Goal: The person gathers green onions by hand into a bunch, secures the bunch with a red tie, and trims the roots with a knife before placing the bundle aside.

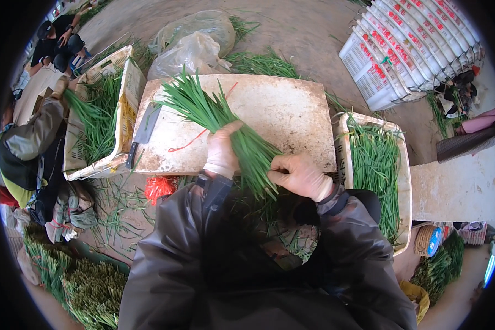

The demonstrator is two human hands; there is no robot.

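A thick bunch of green garlic chives (253,154) lies slantwise over the near edge of a stained white board (288,111). Its leaf tips point to the far left, its stem ends toward me. My left hand (223,150), in a pale thin glove, is wrapped round the middle of the bunch. At the right edge of the stems, the bent fingers of my gloved right hand (301,176) pinch the lower part; exactly which stalks they hold is hidden. Under the bunch runs a thin red tie (188,141). A knife (144,132) with a black handle rests along the board's left edge.
Crates of chives flank the board, left (126,103) and right (405,194). Red ties (160,189) hang at its near edge. Beyond it are plastic bags (192,51) and stacked white crates (396,53). Bundled chives (95,284) stand lower left. A co-worker's sleeve (37,130) reaches the left crate.
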